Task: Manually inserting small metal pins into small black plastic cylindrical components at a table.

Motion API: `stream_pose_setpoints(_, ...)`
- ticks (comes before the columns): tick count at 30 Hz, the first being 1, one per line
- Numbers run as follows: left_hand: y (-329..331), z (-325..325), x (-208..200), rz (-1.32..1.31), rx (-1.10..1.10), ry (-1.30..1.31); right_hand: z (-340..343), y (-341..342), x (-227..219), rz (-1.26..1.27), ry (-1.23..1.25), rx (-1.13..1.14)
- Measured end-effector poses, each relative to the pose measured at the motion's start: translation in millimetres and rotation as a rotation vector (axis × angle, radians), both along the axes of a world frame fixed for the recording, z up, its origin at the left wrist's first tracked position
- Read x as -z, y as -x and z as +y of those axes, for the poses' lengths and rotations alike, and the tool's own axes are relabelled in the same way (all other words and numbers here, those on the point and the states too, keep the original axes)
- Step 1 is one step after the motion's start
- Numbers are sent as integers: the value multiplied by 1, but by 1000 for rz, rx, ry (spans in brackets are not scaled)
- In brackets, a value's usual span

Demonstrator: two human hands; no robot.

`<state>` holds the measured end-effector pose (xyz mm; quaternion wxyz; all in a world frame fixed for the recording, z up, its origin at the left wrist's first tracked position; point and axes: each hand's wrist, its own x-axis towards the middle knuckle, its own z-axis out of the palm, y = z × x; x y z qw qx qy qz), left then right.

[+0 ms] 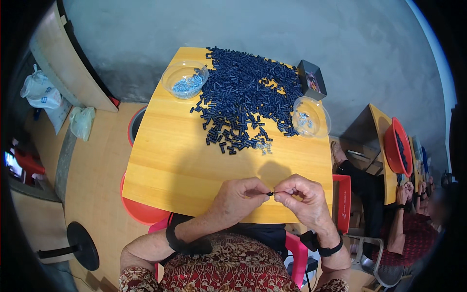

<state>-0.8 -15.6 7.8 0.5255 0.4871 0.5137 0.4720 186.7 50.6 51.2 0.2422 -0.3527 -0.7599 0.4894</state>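
Observation:
My left hand (239, 197) pinches a small black cylindrical piece (269, 193) between thumb and fingertips, just above the near edge of the yellow table (180, 180). My right hand (306, 198) meets it there, thumb and forefinger closed at the piece's right end. Whatever the right fingertips hold is too small to make out. Farther back, a wide heap of similar black pieces (248, 87) covers the table's far part. A few small silvery parts (265, 148) lie at the heap's near edge.
A clear bowl (168, 78) of small silvery-blue parts stands left of the heap, another clear bowl (321, 127) with fewer parts at its right. Behind that sits a black box (317, 92). A red crate (343, 209) is beside the table; another person (408, 233) works at right.

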Motion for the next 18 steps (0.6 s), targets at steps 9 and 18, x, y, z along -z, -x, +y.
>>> stream_pose_setpoints(9, 3, -1, 0, 33, 21, -30, 1, 10, -13, -104, -191, -120)
stream_pose_setpoints(18, 4, -1, 2, -79, 25, 93, -6, 7, 7, 29, -231, 10)
